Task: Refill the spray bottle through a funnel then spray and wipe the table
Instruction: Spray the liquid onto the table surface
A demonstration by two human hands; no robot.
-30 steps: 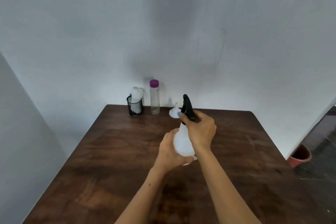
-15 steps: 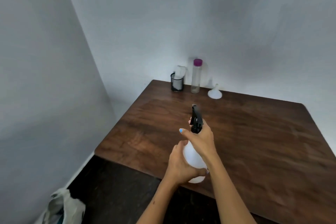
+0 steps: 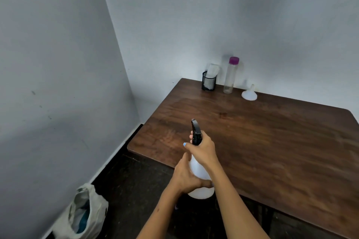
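One spray bottle (image 3: 200, 172), one clear bottle (image 3: 230, 76), one funnel (image 3: 249, 94), one mesh cup (image 3: 208, 83), one bag (image 3: 85, 213), two hands.

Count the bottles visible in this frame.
2. The white spray bottle is held in both hands at the table's near-left edge; the clear bottle with a purple cap stands at the far edge by the wall. None seem hidden.

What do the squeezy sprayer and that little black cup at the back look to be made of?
White spray bottle: probably matte, translucent plastic, milky and softly glowing, with a glossy black plastic trigger head. Black cup: seemingly wire mesh, since the white contents show through.
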